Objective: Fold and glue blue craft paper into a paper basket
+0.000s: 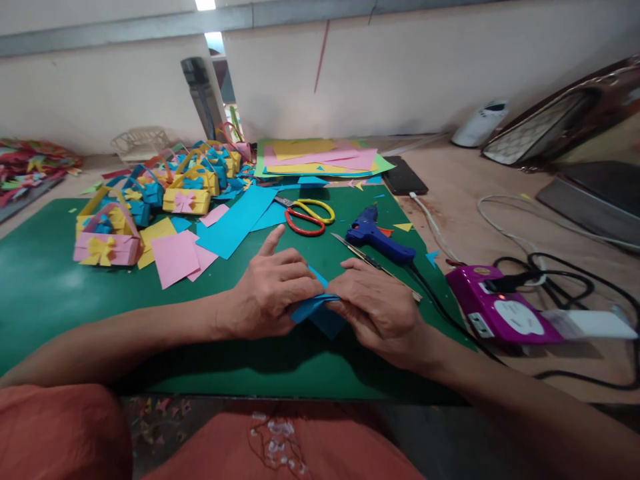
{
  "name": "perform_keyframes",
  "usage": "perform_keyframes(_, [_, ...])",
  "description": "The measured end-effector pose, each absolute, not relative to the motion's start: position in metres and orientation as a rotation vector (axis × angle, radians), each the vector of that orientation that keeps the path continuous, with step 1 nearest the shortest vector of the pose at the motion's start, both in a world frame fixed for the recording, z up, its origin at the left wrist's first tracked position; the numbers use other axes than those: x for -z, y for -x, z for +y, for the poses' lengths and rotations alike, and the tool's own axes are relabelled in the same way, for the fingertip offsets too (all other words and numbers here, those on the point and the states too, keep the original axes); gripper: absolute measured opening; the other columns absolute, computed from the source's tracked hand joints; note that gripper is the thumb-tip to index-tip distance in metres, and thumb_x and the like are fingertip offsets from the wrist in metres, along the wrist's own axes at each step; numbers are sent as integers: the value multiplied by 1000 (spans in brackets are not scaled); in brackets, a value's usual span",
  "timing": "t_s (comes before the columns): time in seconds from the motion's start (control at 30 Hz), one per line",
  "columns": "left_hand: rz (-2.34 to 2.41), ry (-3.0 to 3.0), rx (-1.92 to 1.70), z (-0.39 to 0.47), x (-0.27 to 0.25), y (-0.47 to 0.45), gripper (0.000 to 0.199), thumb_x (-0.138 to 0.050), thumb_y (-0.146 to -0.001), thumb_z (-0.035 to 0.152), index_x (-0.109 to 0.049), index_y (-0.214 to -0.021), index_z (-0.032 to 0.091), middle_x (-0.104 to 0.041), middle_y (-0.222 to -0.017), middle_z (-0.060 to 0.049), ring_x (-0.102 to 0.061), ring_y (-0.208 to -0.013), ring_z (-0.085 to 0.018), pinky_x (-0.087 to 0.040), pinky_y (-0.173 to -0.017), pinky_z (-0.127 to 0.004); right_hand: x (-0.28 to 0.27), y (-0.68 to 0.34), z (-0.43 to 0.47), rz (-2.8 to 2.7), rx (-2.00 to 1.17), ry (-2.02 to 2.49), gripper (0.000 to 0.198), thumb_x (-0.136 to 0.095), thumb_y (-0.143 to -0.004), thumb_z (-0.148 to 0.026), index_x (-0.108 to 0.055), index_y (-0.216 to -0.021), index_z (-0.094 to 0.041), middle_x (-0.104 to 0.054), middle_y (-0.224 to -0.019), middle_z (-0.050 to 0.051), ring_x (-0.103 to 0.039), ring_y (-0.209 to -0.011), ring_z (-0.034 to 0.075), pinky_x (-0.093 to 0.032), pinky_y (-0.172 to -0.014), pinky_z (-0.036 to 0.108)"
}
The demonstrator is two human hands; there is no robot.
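A folded piece of blue paper [325, 315] is gripped between my two hands over the green mat [210, 363]. My left hand [273, 293] pinches its left side, with the thumb raised. Closed on the right side is my right hand [377, 303]; the fingers hide part of the fold. Just beyond my hands lie scissors [306, 217] with one red and one yellow handle. A blue glue gun [377, 237] and a thin pointed tool [367, 257] rest past my right hand. Blue paper sheets [237, 223] and pink paper squares [175, 257] lie beyond my left hand.
Several small paper baskets [187, 200] with bows stand at the back left. Stacked coloured paper [320, 157] lies by the wall, beside a black phone [405, 175]. On the right are a purple power strip [500, 307], cables and a bag [550, 120].
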State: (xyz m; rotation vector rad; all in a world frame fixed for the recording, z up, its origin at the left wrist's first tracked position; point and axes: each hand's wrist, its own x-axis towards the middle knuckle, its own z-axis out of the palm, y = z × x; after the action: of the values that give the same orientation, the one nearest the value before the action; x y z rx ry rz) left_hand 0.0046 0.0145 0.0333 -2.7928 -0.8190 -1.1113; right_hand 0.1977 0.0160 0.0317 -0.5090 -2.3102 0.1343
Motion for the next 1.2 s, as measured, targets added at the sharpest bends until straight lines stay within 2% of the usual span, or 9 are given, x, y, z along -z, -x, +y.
perform_keyframes(0.23, [-828,2788,1078,14,-33,-5,15,-45,-80,18,-60,-79,19,-68,-73,0,-61,-72,-12,-14,-110,-50,-32,-197,16,-2318,-119,541,10,-47,-87,-18,-54,-81,-18,-64,-69,1,-56,-65,11,-46,-80,33])
perform_keyframes(0.57, [-818,2798,1002,15,-28,-3,13,-47,-78,17,-59,-83,19,-67,-76,0,-60,-75,-13,-11,-111,-51,-29,-198,18,-2359,-66,510,9,-47,-87,-17,-54,-81,-16,-61,-66,2,-53,-63,13,-46,-76,32])
perform_keyframes(0.8, [-816,2768,991,16,-23,-4,9,-50,-81,20,-59,-82,18,-67,-75,0,-59,-74,-13,-11,-111,-49,-27,-199,20,-2418,2,517,15,-47,-87,-19,-55,-76,-14,-60,-63,4,-52,-62,14,-46,-72,33])
perform_keyframes(0.93, [-799,2772,971,17,-22,-4,10,-49,-81,19,-58,-81,18,-67,-75,0,-59,-74,-13,-15,-111,-49,-29,-199,19,-2460,23,529,18,-46,-88,-20,-55,-73,-14,-60,-63,5,-52,-61,14,-45,-70,34])
perform_keyframes(1.2, [-787,2819,925,18,-21,-4,9,-48,-78,16,-58,-80,17,-66,-72,-2,-59,-72,-14,-30,-103,-47,-31,-197,19,-2498,34,547,22,-44,-88,-20,-55,-69,-15,-56,-59,3,-48,-58,14,-44,-66,32])
